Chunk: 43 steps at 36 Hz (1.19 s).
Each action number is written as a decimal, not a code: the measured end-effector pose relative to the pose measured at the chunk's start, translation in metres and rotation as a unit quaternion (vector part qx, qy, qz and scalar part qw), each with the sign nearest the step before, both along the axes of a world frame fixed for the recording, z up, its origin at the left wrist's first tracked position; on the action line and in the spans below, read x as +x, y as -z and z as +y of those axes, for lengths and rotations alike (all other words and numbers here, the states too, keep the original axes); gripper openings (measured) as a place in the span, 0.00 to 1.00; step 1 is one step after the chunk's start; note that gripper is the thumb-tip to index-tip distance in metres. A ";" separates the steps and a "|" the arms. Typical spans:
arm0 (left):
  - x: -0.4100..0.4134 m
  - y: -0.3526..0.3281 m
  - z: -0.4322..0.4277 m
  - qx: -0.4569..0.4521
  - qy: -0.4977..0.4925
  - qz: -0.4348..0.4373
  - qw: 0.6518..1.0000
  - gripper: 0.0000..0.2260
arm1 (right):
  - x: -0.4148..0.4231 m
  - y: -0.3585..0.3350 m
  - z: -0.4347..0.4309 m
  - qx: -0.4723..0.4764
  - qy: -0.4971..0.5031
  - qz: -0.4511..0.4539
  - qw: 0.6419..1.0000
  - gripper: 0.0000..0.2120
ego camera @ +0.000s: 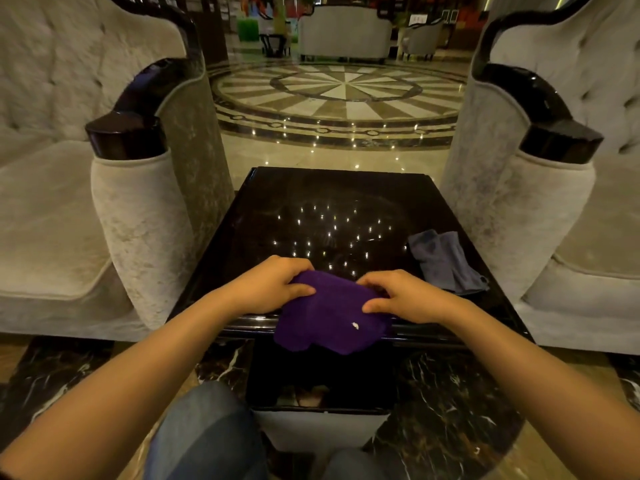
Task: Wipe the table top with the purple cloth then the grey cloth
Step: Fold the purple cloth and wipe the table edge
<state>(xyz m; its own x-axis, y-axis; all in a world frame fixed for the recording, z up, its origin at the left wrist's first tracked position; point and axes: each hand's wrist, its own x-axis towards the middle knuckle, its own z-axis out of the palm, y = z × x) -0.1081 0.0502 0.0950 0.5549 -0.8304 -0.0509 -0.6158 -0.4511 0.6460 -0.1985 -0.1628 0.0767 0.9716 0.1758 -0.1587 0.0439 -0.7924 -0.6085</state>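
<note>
A purple cloth (330, 315) with a small white tag hangs over the near edge of the glossy black table (311, 209). My left hand (268, 289) grips its left upper corner and my right hand (405, 297) grips its right upper corner, fingers curled into the fabric. A grey cloth (446, 261) lies crumpled on the table's right side, a little beyond my right hand and apart from it.
Two pale upholstered armchairs with dark glossy arm caps, the left armchair (138, 220) and the right armchair (519, 209), stand close against the table's sides. My knees (207, 434) are below the near edge. Polished patterned floor lies beyond the table.
</note>
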 end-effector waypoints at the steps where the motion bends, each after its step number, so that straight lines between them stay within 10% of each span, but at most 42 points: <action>1: 0.003 -0.002 0.002 -0.003 -0.001 0.006 1.000 0.03 | 0.001 -0.002 -0.001 -0.002 0.002 0.004 1.000 0.12; 9: 0.007 0.010 0.017 -0.102 -0.056 0.039 0.992 0.05 | -0.006 0.002 0.005 -0.076 0.071 -0.187 0.977 0.10; 43: -0.003 0.070 0.015 -0.077 -0.080 -0.064 0.992 0.07 | -0.024 0.056 0.025 -0.177 0.143 -0.173 0.958 0.13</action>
<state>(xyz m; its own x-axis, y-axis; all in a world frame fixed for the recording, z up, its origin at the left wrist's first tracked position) -0.1113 0.0650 0.0254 0.6744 -0.7231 0.1492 -0.6254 -0.4520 0.6361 -0.2227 -0.1377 0.0204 0.9772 -0.1099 0.1816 -0.0541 -0.9563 -0.2873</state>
